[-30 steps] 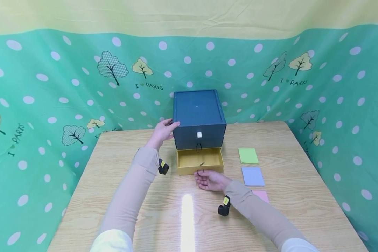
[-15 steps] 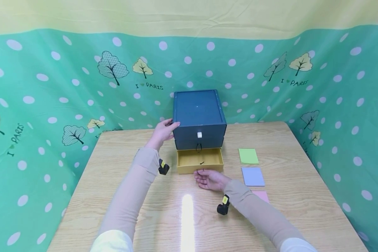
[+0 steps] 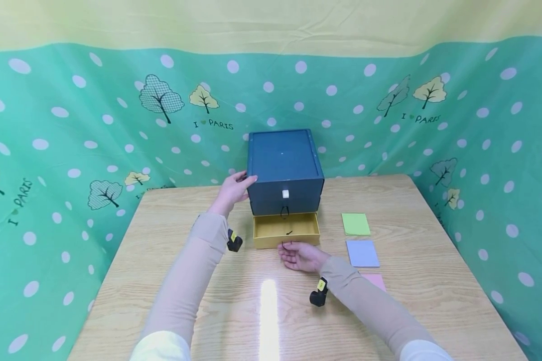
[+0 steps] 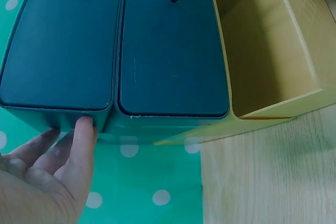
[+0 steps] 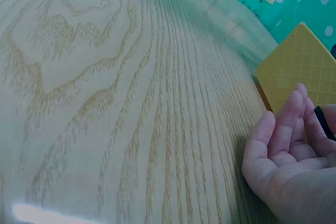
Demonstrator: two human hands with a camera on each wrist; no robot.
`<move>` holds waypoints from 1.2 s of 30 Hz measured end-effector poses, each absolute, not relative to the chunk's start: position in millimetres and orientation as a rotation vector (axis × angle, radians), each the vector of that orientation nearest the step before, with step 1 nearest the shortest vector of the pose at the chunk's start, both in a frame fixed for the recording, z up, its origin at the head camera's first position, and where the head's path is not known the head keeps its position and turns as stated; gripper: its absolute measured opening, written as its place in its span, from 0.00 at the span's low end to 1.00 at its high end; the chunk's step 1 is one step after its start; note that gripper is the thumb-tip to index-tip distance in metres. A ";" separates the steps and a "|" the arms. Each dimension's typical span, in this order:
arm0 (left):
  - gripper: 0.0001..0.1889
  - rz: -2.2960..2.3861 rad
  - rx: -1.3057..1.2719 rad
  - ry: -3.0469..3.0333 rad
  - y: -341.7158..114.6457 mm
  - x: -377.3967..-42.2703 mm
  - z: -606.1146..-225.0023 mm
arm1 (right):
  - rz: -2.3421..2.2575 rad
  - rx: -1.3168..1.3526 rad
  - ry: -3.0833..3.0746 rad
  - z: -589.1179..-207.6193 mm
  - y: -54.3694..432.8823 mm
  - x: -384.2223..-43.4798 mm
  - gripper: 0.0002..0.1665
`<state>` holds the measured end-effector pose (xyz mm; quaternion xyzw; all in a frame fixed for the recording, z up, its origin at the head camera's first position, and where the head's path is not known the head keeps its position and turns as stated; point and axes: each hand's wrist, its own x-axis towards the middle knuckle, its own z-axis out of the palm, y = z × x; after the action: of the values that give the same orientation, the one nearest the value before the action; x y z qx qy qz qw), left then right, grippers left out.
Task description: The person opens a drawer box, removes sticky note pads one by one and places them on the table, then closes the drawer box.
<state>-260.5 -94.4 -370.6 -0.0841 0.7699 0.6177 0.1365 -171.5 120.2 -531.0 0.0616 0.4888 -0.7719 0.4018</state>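
A stacked drawer cabinet (image 3: 282, 155) with dark blue upper units stands at the back of the table. Its bottom yellow drawer (image 3: 266, 228) is pulled out, and its inside looks bare. Against the cabinet's left side, near the top front corner, my left hand (image 3: 232, 189) rests with thumb and fingertips touching the wall; the left wrist view shows the thumb (image 4: 83, 137) on the blue side. At the yellow drawer's front, my right hand (image 3: 300, 256) pinches the black loop pull (image 5: 324, 123) between thumb and finger, the other fingers loosely bent.
Right of the cabinet lie a green sticky-note pad (image 3: 356, 224), a blue pad (image 3: 363, 253) and a pink pad (image 3: 375, 281), partly behind the right forearm. The upper drawers have a white tab (image 3: 285, 194) and a black loop (image 3: 284, 211). A polka-dot curtain (image 3: 171, 145) surrounds the table.
The yellow drawer's front and my right hand have shifted very slightly toward the cabinet. My left hand keeps its place on the cabinet's side.
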 end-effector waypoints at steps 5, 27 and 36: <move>0.36 1.786 -0.251 2.233 -94.0 -260.3 -370.8 | -1.960 0.165 1.251 -531.3 119.1 -174.0 0.14; 0.36 1.804 -0.249 2.214 -94.3 -260.9 -370.0 | -1.983 0.200 1.286 -526.3 114.5 -183.4 0.15; 0.36 1.800 -0.269 2.202 -94.0 -260.7 -370.1 | -2.003 0.232 1.293 -525.1 114.4 -187.9 0.14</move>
<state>-260.7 -94.0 -370.1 -0.0931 0.7631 0.6236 0.1419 -187.9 114.4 -525.1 0.0902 0.5027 -0.7786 0.3647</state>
